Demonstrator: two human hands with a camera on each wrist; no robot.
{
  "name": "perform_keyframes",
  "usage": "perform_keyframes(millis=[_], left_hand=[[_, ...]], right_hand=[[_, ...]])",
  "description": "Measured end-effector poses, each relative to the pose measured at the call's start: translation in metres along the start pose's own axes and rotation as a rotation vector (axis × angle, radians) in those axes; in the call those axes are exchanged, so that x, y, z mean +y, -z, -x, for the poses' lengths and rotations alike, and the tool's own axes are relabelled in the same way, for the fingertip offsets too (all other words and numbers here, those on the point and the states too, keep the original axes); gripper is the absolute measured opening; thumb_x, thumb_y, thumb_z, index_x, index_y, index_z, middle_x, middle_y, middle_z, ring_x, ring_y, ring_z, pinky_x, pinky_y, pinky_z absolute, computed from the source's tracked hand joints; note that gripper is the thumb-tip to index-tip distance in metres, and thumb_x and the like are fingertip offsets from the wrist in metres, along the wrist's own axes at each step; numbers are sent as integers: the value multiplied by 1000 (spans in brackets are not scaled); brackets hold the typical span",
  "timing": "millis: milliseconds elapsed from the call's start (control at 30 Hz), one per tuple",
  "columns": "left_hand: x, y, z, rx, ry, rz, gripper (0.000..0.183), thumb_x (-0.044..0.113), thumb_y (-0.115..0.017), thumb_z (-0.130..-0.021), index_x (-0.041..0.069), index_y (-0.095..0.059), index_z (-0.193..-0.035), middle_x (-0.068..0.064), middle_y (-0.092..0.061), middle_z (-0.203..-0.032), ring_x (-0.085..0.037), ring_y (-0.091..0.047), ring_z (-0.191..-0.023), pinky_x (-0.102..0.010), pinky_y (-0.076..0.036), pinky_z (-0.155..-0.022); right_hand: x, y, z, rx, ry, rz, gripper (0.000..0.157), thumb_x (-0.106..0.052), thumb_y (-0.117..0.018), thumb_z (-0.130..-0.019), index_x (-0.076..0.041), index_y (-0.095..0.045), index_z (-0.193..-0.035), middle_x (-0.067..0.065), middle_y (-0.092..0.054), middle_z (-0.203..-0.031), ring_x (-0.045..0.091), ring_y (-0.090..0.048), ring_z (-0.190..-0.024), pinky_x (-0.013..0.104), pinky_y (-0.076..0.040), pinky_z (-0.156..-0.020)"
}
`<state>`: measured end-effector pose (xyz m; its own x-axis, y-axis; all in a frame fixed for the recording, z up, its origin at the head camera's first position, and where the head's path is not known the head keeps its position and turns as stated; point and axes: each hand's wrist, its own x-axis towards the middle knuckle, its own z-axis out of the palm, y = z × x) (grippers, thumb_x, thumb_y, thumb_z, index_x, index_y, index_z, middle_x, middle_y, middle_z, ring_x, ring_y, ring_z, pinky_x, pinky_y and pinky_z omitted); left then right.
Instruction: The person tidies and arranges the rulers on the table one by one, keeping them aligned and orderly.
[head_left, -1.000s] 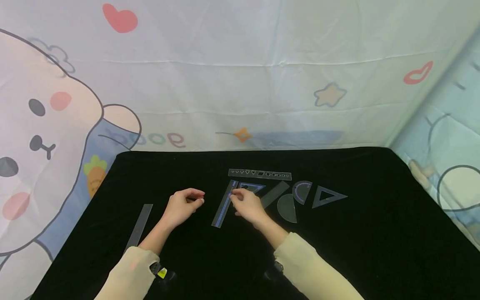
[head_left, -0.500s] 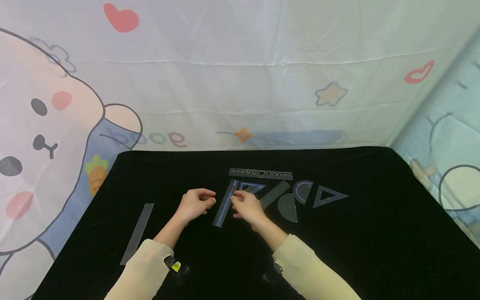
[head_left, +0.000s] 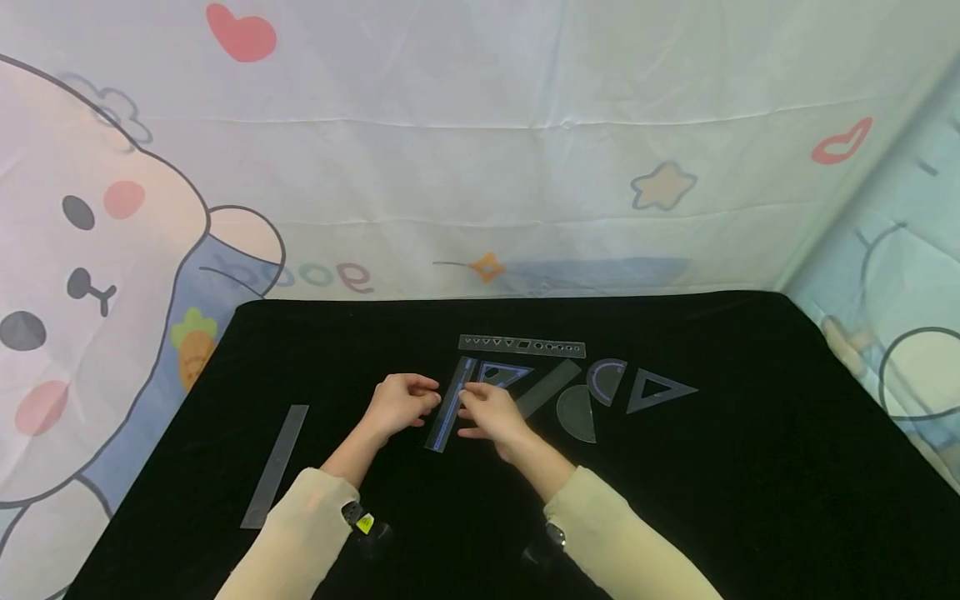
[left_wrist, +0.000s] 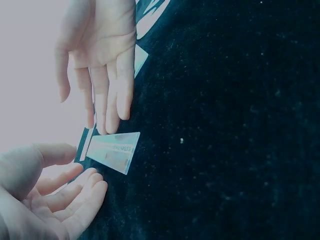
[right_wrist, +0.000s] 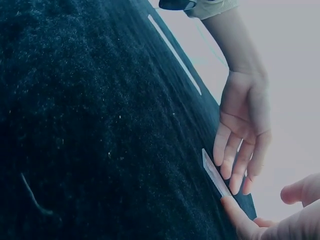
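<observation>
In the head view, a clear ruler with a blue stripe (head_left: pixel 441 423) lies slanted on the black cloth between my hands. My left hand (head_left: pixel 399 404) is at its left edge, fingers loosely bent. At the right edge is my right hand (head_left: pixel 491 417), its fingertips over or on the ruler; contact is unclear. The left wrist view shows the ruler's printed near end (left_wrist: pixel 112 152) lying flat between the straight fingers of my right hand (left_wrist: pixel 107 65) and the half-curled fingers of my left hand (left_wrist: pixel 55 195). Neither hand grips it.
Behind lie a stencil ruler (head_left: pixel 521 346) and a blue-edged set square (head_left: pixel 506 373). To the right are a clear ruler (head_left: pixel 551 387), two protractors (head_left: pixel 576 414) and a triangle (head_left: pixel 660 390). Another ruler (head_left: pixel 276 467) lies at far left. A printed curtain (head_left: pixel 480 167) hangs behind.
My left hand has moved right, up to the striped ruler's left edge, uncovering the far-left ruler. My right hand has stayed nearly in place, its lower fingers spread a little. The rulers have not visibly moved.
</observation>
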<state>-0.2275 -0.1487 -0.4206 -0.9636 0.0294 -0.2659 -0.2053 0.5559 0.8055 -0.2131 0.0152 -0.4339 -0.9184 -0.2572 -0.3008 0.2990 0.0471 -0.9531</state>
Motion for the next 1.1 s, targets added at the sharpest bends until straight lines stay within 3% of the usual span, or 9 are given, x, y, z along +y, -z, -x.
perform_keyframes(millis=[433, 1100], left_hand=[[0, -5, -1, 11, 15, 36, 29, 14, -61, -86, 4, -60, -113, -12, -63, -98, -19, -64, -82, -29, -57, -64], [-5, -9, -3, 9, 34, 30, 38, 13, -64, -84, 5, -56, -121, -10, -61, -102, -17, -63, -81, -27, -56, -65]], right_hand=[[1, -6, 1, -47, -24, -100, 49, -18, -43, -96, 4, -32, -138, 24, -38, -138, 37, -43, -123, 37, -54, -82], [4, -9, 1, -30, -18, -193, 50, -18, -44, -95, 2, -31, -139, 23, -37, -138, 36, -44, -122, 42, -51, -88]])
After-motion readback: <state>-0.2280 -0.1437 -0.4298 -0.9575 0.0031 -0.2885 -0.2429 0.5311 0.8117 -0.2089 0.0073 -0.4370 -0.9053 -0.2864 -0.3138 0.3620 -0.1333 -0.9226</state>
